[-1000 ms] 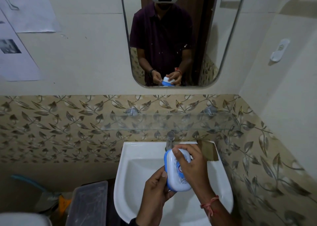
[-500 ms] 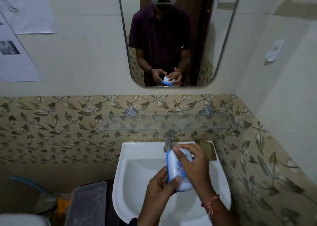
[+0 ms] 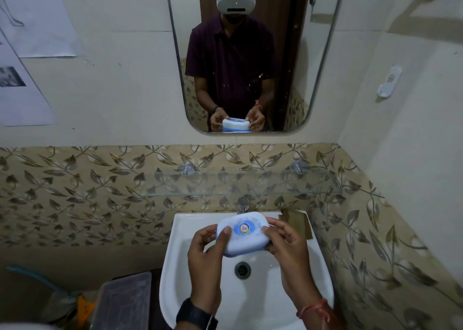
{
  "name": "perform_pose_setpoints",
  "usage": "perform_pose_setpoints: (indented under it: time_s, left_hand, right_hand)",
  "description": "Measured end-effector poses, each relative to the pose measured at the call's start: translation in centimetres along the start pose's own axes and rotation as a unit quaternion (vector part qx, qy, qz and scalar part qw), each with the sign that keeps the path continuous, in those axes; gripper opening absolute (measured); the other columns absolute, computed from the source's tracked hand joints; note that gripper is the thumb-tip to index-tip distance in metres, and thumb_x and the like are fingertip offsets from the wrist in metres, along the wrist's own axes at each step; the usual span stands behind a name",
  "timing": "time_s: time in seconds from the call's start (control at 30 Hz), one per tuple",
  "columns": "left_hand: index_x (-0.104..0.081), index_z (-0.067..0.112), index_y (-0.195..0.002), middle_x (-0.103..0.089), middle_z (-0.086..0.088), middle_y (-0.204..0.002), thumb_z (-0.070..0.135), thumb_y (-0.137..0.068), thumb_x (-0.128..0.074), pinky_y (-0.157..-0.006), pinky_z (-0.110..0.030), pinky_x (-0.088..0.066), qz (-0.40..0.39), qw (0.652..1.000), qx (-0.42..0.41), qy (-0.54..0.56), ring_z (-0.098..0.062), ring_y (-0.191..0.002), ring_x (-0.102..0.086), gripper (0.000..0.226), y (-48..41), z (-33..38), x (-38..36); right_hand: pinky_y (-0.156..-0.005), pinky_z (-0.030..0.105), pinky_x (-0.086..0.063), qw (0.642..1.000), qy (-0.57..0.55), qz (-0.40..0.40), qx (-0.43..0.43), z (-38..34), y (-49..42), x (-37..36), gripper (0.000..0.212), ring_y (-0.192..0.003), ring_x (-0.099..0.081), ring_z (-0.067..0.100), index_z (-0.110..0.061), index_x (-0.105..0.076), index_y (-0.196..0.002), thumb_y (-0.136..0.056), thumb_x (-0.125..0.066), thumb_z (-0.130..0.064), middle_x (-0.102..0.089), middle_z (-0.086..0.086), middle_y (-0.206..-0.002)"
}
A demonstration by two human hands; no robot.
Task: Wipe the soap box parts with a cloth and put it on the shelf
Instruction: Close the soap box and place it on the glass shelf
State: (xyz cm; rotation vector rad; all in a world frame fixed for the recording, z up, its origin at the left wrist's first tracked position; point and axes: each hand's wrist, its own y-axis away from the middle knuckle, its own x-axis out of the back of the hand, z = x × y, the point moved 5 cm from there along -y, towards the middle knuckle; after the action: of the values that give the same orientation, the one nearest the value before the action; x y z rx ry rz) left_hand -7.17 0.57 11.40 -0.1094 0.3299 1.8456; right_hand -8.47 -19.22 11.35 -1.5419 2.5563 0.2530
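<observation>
Head view shows the white oval plastic soap box with a blue lower rim (image 3: 241,234) held lid-up over the white ceramic washbasin (image 3: 313,267), below the clear glass wall shelf (image 3: 238,183) and apart from it; the left hand (image 3: 204,252) grips its left end, thumb on the lid, and the right hand (image 3: 285,244) grips its right end with curled fingers; the box looks light, stiff and glossy, so probably slippery if damp, and its lid may part from the base; holding both ends, or lid and base clamped together, seems safest; a round blue-ringed label (image 3: 244,228) on the lid carries a short script word, too small to read surely; no cloth is in sight
</observation>
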Motion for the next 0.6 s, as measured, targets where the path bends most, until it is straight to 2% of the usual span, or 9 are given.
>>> perform_pose_setpoints:
  time_s: [0.1, 0.2, 0.3, 0.43, 0.53, 0.6]
  left_hand:
    - [-0.079, 0.016, -0.095, -0.079, -0.002, -0.098, 0.028, -0.087, -0.079, -0.086, -0.047, -0.060, -0.012, 1.000, -0.026, -0.013, -0.028, -0.104, -0.072, 0.015, -1.3, 1.5, -1.4]
    - [-0.077, 0.012, -0.111, -0.078, -0.004, -0.111, 0.018, -0.100, -0.063, -0.089, -0.038, -0.059, -0.083, 0.993, -0.067, -0.054, -0.024, -0.109, -0.072, 0.019, -2.9, 3.5, -3.4]
    - [-0.072, 0.010, -0.123, -0.074, -0.009, -0.122, 0.012, -0.101, -0.060, -0.095, -0.040, -0.058, -0.116, 0.986, -0.084, -0.090, -0.023, -0.113, -0.070, 0.025, -5.1, 5.1, -5.1]
    - [-0.074, 0.008, -0.118, -0.077, -0.007, -0.111, 0.011, -0.099, -0.062, -0.086, -0.033, -0.058, -0.103, 0.979, -0.121, -0.127, -0.021, -0.103, -0.072, 0.022, -8.2, 7.5, -7.2]
    - [-0.076, 0.011, -0.115, -0.079, -0.002, -0.105, 0.011, -0.098, -0.060, -0.083, -0.029, -0.057, -0.108, 0.963, -0.164, -0.184, -0.017, -0.099, -0.073, 0.023, -10.2, 9.2, -9.0]
    - [-0.074, 0.012, -0.118, -0.078, -0.003, -0.108, 0.011, -0.097, -0.059, -0.087, -0.033, -0.057, -0.122, 0.949, -0.177, -0.230, -0.018, -0.102, -0.072, 0.026, -11.3, 9.8, -10.3]
  right_hand:
    - [-0.078, 0.043, -0.060, 1.000, -0.010, 0.029, 0.003, -1.3, -1.1, -0.2, 0.018, -0.093, -0.073, 0.025, -0.017, -0.078, -0.097, -0.080, -0.080, -0.013, -0.079, 0.009, -0.098]
    - [-0.080, 0.040, -0.059, 0.997, -0.004, 0.059, 0.040, -3.6, -3.0, -0.7, 0.014, -0.085, -0.073, 0.019, -0.016, -0.078, -0.091, -0.079, -0.083, -0.012, -0.080, 0.008, -0.092]
    - [-0.080, 0.037, -0.060, 0.995, 0.006, 0.071, 0.065, -5.3, -4.9, -1.4, 0.013, -0.081, -0.074, 0.016, -0.017, -0.078, -0.092, -0.079, -0.083, -0.014, -0.080, 0.005, -0.089]
    - [-0.076, 0.028, -0.061, 0.991, 0.074, 0.065, 0.095, -6.7, -7.6, -2.6, 0.022, -0.087, -0.075, 0.009, -0.016, -0.078, -0.104, -0.083, -0.080, -0.022, -0.080, -0.003, -0.093]
    - [-0.070, 0.013, -0.057, 0.989, 0.101, 0.021, 0.107, -7.4, -9.6, -4.1, 0.034, -0.088, -0.073, -0.002, -0.022, -0.073, -0.113, -0.081, -0.082, -0.020, -0.077, -0.022, -0.089]
    - [-0.074, 0.013, -0.057, 0.983, 0.138, 0.004, 0.118, -7.7, -11.0, -4.8, 0.044, -0.091, -0.072, -0.003, -0.018, -0.070, -0.120, -0.078, -0.083, -0.014, -0.073, -0.027, -0.089]
